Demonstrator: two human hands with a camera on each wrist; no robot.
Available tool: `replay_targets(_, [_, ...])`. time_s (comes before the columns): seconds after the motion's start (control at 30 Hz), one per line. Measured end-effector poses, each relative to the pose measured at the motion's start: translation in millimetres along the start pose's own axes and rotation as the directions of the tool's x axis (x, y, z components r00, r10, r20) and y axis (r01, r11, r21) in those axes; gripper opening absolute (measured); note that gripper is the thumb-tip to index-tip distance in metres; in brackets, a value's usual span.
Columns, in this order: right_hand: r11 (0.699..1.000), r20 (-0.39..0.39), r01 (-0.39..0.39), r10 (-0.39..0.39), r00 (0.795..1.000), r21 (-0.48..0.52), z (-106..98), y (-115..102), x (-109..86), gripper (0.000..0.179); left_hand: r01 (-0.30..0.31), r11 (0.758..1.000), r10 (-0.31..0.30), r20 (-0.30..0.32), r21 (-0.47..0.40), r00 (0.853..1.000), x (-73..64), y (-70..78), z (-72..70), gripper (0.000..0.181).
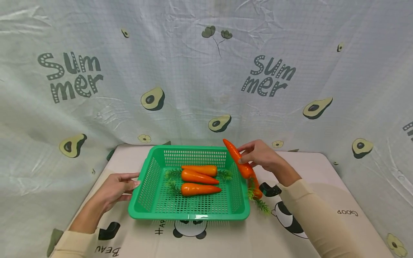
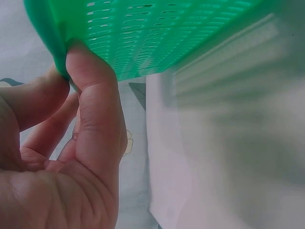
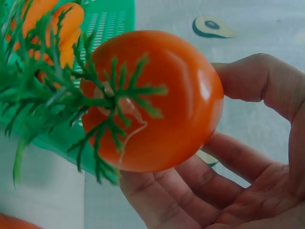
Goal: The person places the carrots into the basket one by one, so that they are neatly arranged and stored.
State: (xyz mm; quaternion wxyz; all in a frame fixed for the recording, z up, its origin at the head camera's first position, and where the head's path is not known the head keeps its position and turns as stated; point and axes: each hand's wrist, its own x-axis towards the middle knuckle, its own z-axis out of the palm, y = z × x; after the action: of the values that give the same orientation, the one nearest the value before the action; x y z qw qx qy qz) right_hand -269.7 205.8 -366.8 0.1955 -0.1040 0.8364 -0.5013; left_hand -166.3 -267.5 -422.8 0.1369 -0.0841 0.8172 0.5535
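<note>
A green perforated plastic basket (image 1: 190,216) stands on the table, its left rim pinched between the thumb and fingers of my left hand (image 1: 114,188). Three orange carrots with green tops lie inside; the front carrot (image 1: 200,189) points right. Over the basket's right rim, my right hand (image 1: 261,154) grips another carrot (image 1: 237,157) by its side, tip up and toward the back left. The right wrist view shows that carrot's thick end and leafy top close up. Beneath it, one more carrot (image 1: 257,188) lies on the table outside the basket, partly hidden.
The table wears a pale cover (image 1: 145,236) printed with pandas and words. Behind and at both sides hangs a light curtain (image 1: 187,71) with avocado prints. A black wrist device (image 1: 270,190) sits on the right wrist, another (image 1: 109,231) on the left.
</note>
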Motion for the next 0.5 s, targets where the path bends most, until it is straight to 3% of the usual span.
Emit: replay_targets(0.5, [1.0, 0.062, 0.02, -0.018, 0.998, -0.023, 14.4, -8.9, 10.4, 0.05, -0.001, 1.0, 0.001, -0.001, 0.0, 1.0, -1.2, 0.9, 0.1, 0.057])
